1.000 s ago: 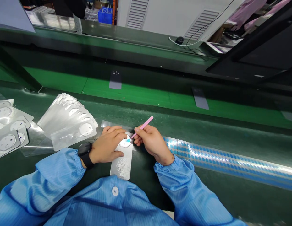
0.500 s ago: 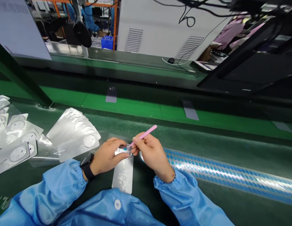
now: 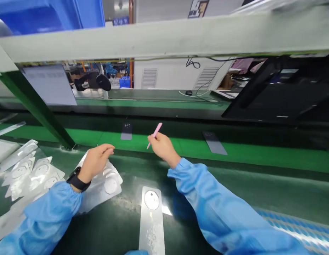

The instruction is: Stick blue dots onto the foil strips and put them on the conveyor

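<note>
The tweezers [image 3: 158, 128] are pink, the sleeve [image 3: 206, 198] pale blue, the strip [image 3: 294, 230] blue-dotted.

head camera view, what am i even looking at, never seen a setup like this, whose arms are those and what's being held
This picture comes from a camera worn on a person's head, looking forward and down, so the blue sleeves are that person's own. The right hand holds pink tweezers. The left hand, wearing a black watch, is open near a silvery sheet. On the green bench lie a narrow silvery strip with a round patch and, far left, more sheets. A blue-dotted strip runs off the bottom right.
</note>
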The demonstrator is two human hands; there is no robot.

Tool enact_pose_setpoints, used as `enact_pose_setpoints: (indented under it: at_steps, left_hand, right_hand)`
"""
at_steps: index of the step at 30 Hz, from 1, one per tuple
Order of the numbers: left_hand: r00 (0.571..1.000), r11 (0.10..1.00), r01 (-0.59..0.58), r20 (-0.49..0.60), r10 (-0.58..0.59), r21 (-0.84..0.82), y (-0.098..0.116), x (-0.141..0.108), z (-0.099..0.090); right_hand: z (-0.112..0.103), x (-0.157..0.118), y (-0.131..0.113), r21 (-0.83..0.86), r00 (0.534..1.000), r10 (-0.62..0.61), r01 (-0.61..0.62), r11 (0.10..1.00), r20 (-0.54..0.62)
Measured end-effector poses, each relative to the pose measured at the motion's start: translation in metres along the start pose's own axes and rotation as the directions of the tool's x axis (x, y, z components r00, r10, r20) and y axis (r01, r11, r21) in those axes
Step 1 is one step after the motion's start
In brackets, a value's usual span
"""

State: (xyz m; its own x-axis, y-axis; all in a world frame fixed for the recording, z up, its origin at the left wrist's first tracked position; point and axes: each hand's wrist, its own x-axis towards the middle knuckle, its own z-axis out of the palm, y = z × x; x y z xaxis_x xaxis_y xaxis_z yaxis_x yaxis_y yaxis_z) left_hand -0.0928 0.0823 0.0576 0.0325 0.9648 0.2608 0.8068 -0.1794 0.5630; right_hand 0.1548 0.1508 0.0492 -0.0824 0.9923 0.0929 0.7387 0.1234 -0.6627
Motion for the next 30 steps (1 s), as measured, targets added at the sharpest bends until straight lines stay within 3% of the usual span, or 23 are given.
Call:
enact_pose_setpoints:
  at_steps: [4,8,13,17,21,24,30]
  left_hand:
    - [0.997,0.947,0.067,-0.061,-0.050,0.316,-0.033,0.065,-0.009]
    - [0.991,0.908,0.102,-0.119,-0.058,0.407,-0.054,0.115,-0.007]
    - [0.991,0.871,0.118,-0.105,-0.077,0.477,-0.077,0.144,-0.011]
    - [0.993,0.852,0.112,-0.078,-0.083,0.512,-0.090,0.150,-0.022]
    - [0.990,0.828,0.141,-0.096,-0.106,0.542,-0.095,0.147,-0.029]
    - [0.991,0.824,0.132,-0.083,-0.103,0.552,-0.094,0.142,-0.034]
    - [0.993,0.822,0.112,-0.091,-0.074,0.558,-0.083,0.135,-0.046]
  right_hand:
    - [0.030,0.063,-0.021,-0.175,0.992,-0.024,0.046,0.984,0.127]
    - [0.074,0.100,-0.044,-0.279,0.977,-0.008,0.069,0.958,0.212]
    - [0.116,0.122,-0.060,-0.349,0.968,0.079,0.009,0.937,0.239]
    - [0.127,0.130,-0.064,-0.369,0.959,0.125,-0.024,0.929,0.253]
    - [0.120,0.129,-0.065,-0.358,0.958,0.092,0.012,0.934,0.272]
    - [0.099,0.122,-0.064,-0.338,0.964,0.029,0.064,0.939,0.264]
    - [0.014,0.083,-0.032,-0.276,0.989,-0.011,0.051,0.960,0.145]
